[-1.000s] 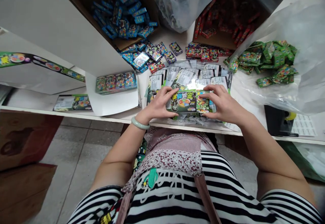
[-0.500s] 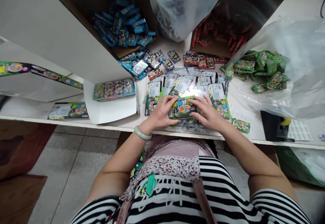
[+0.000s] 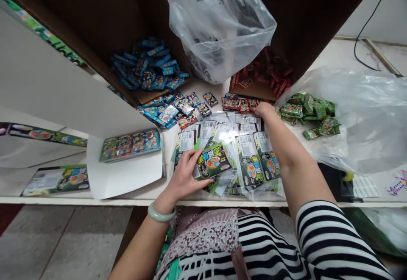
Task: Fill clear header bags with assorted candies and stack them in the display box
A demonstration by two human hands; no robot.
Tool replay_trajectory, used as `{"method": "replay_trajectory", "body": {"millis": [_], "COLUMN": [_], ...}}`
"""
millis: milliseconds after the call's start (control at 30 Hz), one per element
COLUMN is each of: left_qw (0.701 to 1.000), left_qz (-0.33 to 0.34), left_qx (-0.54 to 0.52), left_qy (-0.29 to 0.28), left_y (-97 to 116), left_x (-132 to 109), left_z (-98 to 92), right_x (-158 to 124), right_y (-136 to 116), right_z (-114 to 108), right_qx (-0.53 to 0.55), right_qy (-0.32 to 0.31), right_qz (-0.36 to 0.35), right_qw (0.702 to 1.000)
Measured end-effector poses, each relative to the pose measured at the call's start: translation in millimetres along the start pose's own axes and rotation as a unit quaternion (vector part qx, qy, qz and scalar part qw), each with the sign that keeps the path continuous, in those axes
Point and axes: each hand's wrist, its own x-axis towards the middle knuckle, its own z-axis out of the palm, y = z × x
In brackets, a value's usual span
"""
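My left hand [image 3: 186,175] pinches a dark green printed packet [image 3: 212,161] at the table's near edge, thumb under it and fingers on its left side. My right hand [image 3: 263,109] is stretched far forward over a spread of clear-fronted card packets [image 3: 244,144] and rests at a row of small red packs [image 3: 237,102]. Its fingers are mostly hidden behind the back of the hand. The red packs spill from a brown carton [image 3: 302,26].
Another carton holds blue packs [image 3: 148,66], with several spilled in front [image 3: 178,110]. Green packs [image 3: 310,112] lie in a clear bag [image 3: 365,115] at right. A second plastic bag [image 3: 219,21] sits at centre back. A white open box [image 3: 127,174] with mixed packs stands at left.
My right hand let go of the green packet and reached forward to the red packs. The left hand alone keeps the packet. The camera view tilted so the table sits lower.
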Motion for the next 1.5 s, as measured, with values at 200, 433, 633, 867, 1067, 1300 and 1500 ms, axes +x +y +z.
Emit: {"method": "replay_trajectory", "body": {"millis": [200,433,633,867,1067,1300,1500], "left_qw": [1.000,0.998,0.998,0.999,0.999,0.999,0.999], "left_qz": [-0.001,0.000,-0.004,-0.009,-0.006,-0.006,-0.001], "left_qx": [-0.003,0.011,0.007,0.016,0.024,0.015,0.018], "left_qy": [0.008,0.060,0.064,0.043,0.035,0.035,0.038], "left_y": [-10.6,-14.4,-12.7,-3.5,-2.4,5.5,8.0], "left_x": [2.8,6.2,3.1,-2.5,-11.9,-12.4,-11.2], "left_z": [-0.6,-7.9,-2.5,1.8,5.7,5.9,7.3], "right_x": [12.2,-31.0,-118.3,-199.3,-198.8,-154.9,-138.0], "right_y": [4.8,32.8,69.8,85.5,106.7,113.6,90.8], "right_z": [14.4,-6.0,-10.8,2.1,-7.1,-0.8,16.4], "right_qx": [0.044,0.222,0.385,0.011,0.109,0.059,0.019], "right_qy": [0.007,0.044,0.018,0.143,0.017,-0.042,-0.101], "right_qz": [0.031,-0.023,-0.186,-0.292,-0.311,-0.438,-0.428], "right_qw": [0.999,0.974,0.904,0.946,0.944,0.896,0.898]}}
